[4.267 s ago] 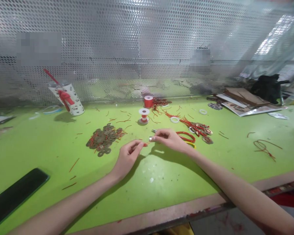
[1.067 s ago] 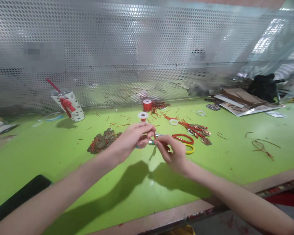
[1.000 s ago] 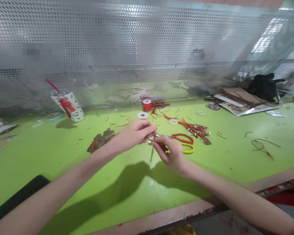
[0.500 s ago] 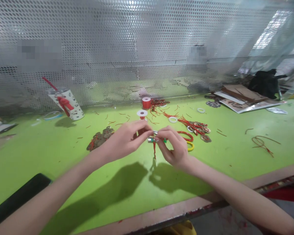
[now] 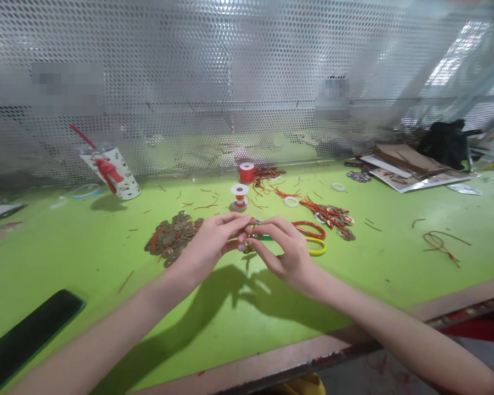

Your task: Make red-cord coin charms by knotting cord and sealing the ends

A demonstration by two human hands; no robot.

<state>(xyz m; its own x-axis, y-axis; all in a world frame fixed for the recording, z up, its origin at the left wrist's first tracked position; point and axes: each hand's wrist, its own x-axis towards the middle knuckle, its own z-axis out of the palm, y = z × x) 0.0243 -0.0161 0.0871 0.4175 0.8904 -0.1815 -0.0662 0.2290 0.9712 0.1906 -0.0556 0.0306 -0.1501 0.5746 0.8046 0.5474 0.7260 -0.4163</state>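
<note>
Red cord piece [image 5: 253,221]: pinched where the fingertips of both hands meet, above the worktop. Half a second ago a strand hung below the fingers; now most is hidden behind them.

Left hand [image 5: 219,236]: thumb and forefinger closed on the red cord piece, the other fingers curled beneath; blue shows at one fingertip.

Right hand [image 5: 287,249]: bent around a slim green cylinder [image 5: 265,237], thumb and forefinger reaching to the left hand's tips; whether they also grip the cord, I cannot tell. The cylinder's silver end, seen earlier, is now covered.

Green worktop [image 5: 389,249]: a brown strip [image 5: 288,351] edges the near side, below the hands. Between hands and strip lies bare green surface with shadows; another open stretch lies right of the right hand.

Perforated metal sheet [image 5: 197,77]: bounds the far side.

Heap of bronze-coloured holed coins [image 5: 173,233]: beside the left hand, partly covered by it.

Scissors with red and yellow handle loops [image 5: 319,248]: just behind the right hand.

Cord detail: thin, bright red; a brass-coloured bit [image 5: 248,249] shows under the fingertips, too small to identify.
</note>
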